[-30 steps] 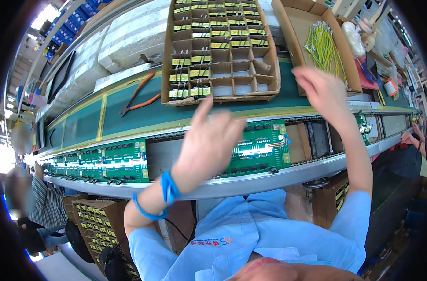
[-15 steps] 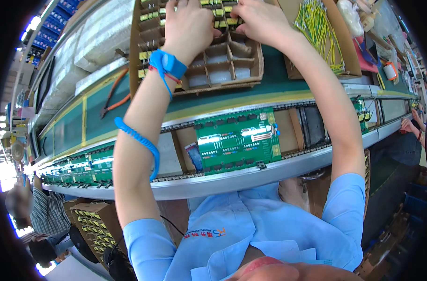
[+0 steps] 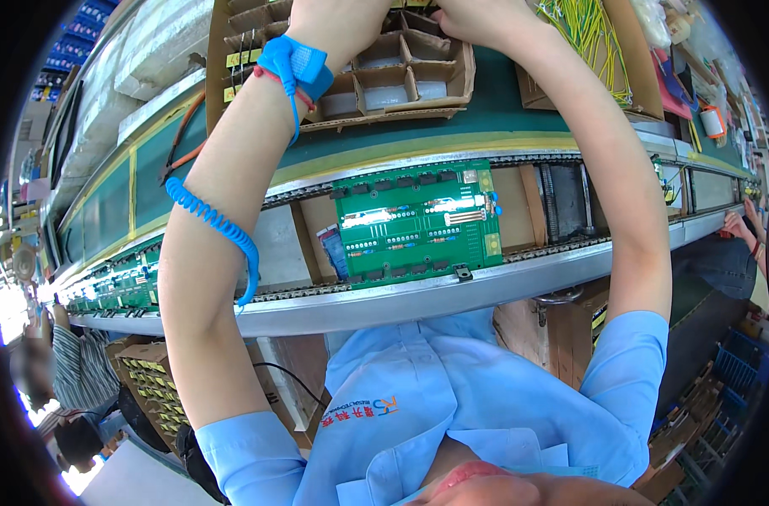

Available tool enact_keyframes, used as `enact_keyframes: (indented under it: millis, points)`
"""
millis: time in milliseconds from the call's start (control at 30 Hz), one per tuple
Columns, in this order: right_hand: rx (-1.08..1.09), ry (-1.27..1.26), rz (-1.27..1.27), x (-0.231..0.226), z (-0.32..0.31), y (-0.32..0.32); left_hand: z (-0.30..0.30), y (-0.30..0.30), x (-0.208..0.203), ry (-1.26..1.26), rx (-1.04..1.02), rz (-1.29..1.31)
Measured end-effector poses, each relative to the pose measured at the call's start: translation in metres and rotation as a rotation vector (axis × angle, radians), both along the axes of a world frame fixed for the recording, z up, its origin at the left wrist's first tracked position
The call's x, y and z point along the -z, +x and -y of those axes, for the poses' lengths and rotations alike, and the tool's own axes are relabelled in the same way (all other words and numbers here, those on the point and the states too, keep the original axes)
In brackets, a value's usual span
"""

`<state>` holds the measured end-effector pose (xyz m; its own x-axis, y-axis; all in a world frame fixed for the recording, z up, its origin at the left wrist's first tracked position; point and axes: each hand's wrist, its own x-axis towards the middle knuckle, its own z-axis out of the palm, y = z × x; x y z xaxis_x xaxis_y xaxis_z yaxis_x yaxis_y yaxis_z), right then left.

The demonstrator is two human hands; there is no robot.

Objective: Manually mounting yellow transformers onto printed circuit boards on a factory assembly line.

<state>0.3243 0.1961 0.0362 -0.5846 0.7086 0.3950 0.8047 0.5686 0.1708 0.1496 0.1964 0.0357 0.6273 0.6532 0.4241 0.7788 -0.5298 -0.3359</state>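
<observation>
Both my hands reach over a divided cardboard box (image 3: 384,116) at the top edge of the view. My left hand (image 3: 338,24) is over its middle cells, and the picture's edge cuts off its fingers. Just to the right, my right hand (image 3: 479,18) bends in over the far right cells; its fingers are mostly out of sight. Whether either hand holds anything does not show. Dark parts with yellow labels (image 3: 243,58) fill cells on the left, while several front cells hold none. A blue strap with a coiled cord (image 3: 216,221) circles my left wrist.
A green circuit board (image 3: 418,232) sits on the chain conveyor before me, with more boards (image 3: 119,278) to the left. Yellow-green wires (image 3: 583,42) lie in a carton at right. Orange-handled pliers (image 3: 185,158) rest left of the box. Another person's hand (image 3: 736,224) is at far right.
My hands have shifted up toward the view's edge, so their fingers now drop out of sight. Box, conveyor and board also sit higher in the picture.
</observation>
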Motion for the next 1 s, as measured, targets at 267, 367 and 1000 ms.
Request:
enact_keyframes:
  millis: [267,367,1000]
  points:
    - [-0.044,-0.333,-0.686,-0.025,0.097,0.045,-0.001,-0.008,-0.010,-0.144,0.131,0.085]
    - [-0.182,-0.812,-0.798,-0.004,0.140,0.044,0.015,-0.018,-0.026,-0.271,0.294,0.145]
    - [-0.035,-1.105,-0.882,0.057,0.167,0.049,0.267,-0.183,-0.052,-1.076,-0.209,1.544]
